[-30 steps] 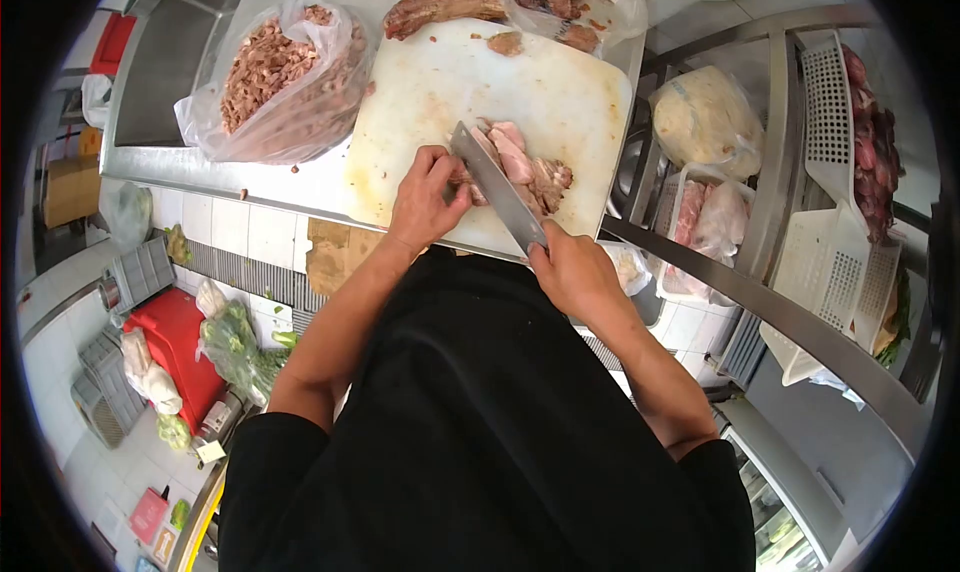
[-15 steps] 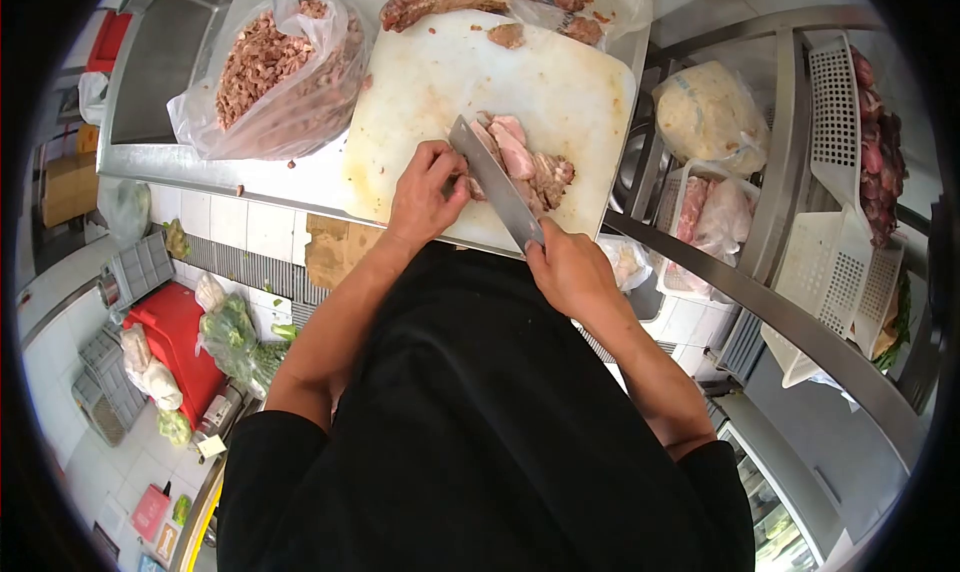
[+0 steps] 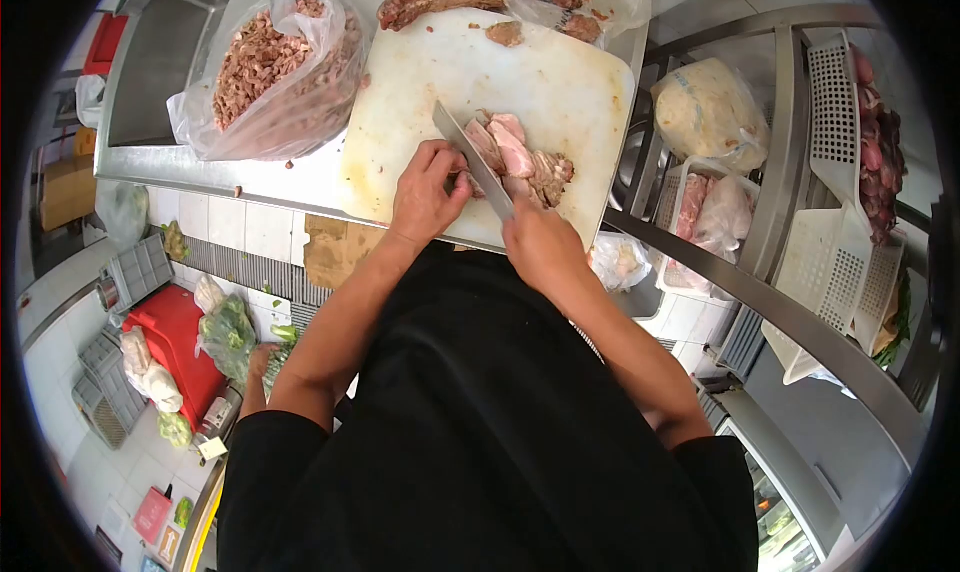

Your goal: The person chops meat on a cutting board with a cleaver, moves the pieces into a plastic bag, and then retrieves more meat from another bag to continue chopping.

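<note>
Right hand (image 3: 545,247) clenches the knife (image 3: 478,164), blade toward 11 o'clock. Left hand (image 3: 428,197) curls against the meat (image 3: 515,155); I cannot tell whether it grips. Meat slippage on the stained cutting board (image 3: 560,82) could drive the edge into my adjacent fingers. Board rests on the metal desk (image 3: 150,164), chopped-meat bag (image 3: 290,107) at 10 o'clock. Metal rack (image 3: 790,102): 3 o'clock; tiled floor (image 3: 225,215): 8 o'clock.
</note>
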{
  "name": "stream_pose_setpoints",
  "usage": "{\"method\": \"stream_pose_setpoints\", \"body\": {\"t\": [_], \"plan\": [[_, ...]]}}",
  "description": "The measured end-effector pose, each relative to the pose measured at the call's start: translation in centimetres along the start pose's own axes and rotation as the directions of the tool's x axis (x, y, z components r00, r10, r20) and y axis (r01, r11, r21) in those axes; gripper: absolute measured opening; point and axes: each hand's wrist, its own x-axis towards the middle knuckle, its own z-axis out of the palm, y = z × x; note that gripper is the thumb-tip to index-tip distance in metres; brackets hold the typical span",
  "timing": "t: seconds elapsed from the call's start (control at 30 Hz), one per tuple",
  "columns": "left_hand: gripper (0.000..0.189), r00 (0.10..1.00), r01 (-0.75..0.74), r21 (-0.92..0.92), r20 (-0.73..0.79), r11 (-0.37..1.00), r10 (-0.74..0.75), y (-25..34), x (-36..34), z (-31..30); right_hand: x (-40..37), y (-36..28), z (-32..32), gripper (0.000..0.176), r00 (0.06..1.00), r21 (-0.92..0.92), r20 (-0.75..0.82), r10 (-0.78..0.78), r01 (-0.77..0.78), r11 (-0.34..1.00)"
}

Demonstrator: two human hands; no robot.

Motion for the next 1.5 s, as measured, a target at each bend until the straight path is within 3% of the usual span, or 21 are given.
{"method": "stream_pose_setpoints", "body": {"t": [0.13,0.23,0.33,0.53,0.63,0.7,0.8,1.03,1.3,1.4,1.5], "plan": [[0.022,1.0,0.009,-0.019,-0.014,1.0,-0.009,0.0,0.0,0.1,1.3,0.1,1.0,0.03,0.986,-0.006,-0.119,-0.12,0.12,0.993],[0.023,1.0,0.004,-0.002,-0.031,1.0,-0.004,-0.2,-0.1,0.0,-0.4,0.0,0.2,0.027,0.999,0.027,-0.043,-0.031,0.032,0.999],[0.024,1.0,0.021,0.011,-0.022,1.0,-0.021,-0.3,-0.1,0.1,2.4,-0.1,2.9,0.026,0.996,0.027,-0.087,0.013,-0.011,1.0],[0.032,0.998,0.014,-0.093,0.059,0.996,-0.008,-0.1,0.0,-1.4,5.5,-0.5,1.3,0.026,0.945,-0.003,-0.252,-0.207,0.213,0.977],[0.033,0.999,-0.03,-0.145,0.038,0.989,0.036,0.1,-0.2,-1.9,2.3,0.0,-1.5,0.025,0.98,0.002,-0.165,-0.112,0.114,0.993],[0.035,0.992,-0.081,-0.069,0.092,0.994,0.088,0.1,-0.4,-2.2,-0.1,0.2,-2.8,0.034,1.0,0.015,0.013,-0.004,0.004,1.0],[0.035,0.993,-0.064,-0.1,0.095,0.993,0.074,-0.5,-0.2,-1.5,-2.7,0.4,-3.2,0.034,0.998,0.016,0.053,0.046,-0.047,0.999],[0.036,0.997,-0.029,-0.112,0.073,0.993,0.037,-0.6,-0.3,-1.1,-3.7,0.4,-2.5,0.037,0.998,-0.03,0.06,0.026,-0.024,0.999],[0.039,0.998,0.016,-0.104,0.056,0.994,-0.01,-0.4,-0.5,-0.9,-1.5,0.0,-1.3,0.021,1.0,-0.01,-0.004,-0.015,0.015,1.0],[0.038,0.999,-0.001,-0.088,0.048,0.996,0.005,-0.5,-0.4,-1.0,-0.4,0.4,-0.3,0.032,0.998,-0.02,-0.028,-0.057,0.056,0.998],[0.036,0.999,-0.031,-0.066,0.039,0.997,0.034,-0.4,-0.3,-1.0,0.3,-0.1,-0.7,0.03,1.0,0.007,0.015,-0.015,0.014,1.0]]}}
